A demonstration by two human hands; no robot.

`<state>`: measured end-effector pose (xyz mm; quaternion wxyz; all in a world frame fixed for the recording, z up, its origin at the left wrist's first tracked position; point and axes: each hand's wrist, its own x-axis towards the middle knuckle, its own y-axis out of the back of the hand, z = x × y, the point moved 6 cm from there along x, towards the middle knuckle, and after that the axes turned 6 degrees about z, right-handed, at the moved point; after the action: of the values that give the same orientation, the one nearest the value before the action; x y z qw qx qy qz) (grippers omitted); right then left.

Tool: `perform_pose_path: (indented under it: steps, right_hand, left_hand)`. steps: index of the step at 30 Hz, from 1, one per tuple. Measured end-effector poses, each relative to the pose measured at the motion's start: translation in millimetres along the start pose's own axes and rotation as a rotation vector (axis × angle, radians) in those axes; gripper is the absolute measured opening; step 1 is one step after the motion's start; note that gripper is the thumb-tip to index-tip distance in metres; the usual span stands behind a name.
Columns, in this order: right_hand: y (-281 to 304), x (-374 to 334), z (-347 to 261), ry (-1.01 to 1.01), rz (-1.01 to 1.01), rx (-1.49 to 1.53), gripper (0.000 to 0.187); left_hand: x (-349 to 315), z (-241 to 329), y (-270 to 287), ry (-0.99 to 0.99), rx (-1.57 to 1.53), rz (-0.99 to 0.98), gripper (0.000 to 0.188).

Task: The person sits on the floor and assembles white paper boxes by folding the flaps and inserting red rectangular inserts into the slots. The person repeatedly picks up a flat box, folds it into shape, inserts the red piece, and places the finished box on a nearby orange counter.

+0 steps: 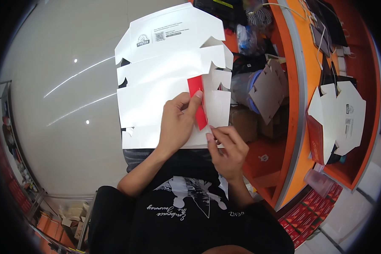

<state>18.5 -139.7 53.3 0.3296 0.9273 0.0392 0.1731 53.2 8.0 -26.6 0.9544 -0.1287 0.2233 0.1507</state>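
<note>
A flat, unfolded white carton with notched edges and small dark print lies across my lap. Along its right part a narrow red flap stands folded over, showing its coloured side. My left hand lies on the carton with fingers curled, its thumb and forefinger gripping the red flap. Just below the flap's lower end, my right hand pinches the carton's edge between thumb and fingertips. The undersides of the grip are hidden.
To the right runs an orange counter with another partly folded carton, cables and a clear plastic cup. Beneath it stand a round bin and brown boxes. Red packages are stacked at lower right; pale tiled floor spreads left.
</note>
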Motion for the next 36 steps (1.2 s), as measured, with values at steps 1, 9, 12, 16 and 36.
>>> perform_pose_path:
  steps: [1,9,12,16,36]
  right_hand:
    - [-5,3,-6,0.044,0.003,-0.030,0.022]
    - [-3,0,-5,0.207,-0.021,-0.233,0.035]
    - [-8,-1,-3,0.202,0.073,-0.292,0.033]
    - [-14,-2,16,0.071,0.131,-0.150,0.039]
    - [-17,73,102,-0.502,0.150,0.389,0.028]
  left_hand:
    - [-2,2,-3,-0.025,0.035,0.004,0.038]
    - [-22,6,-20,-0.129,0.103,-0.021,0.030]
    - [-27,8,-20,-0.220,0.171,-0.051,0.029]
    - [-28,-6,-16,-0.189,0.064,-0.017,0.027]
    - [-47,-24,-23,-0.026,0.267,-0.347,0.046]
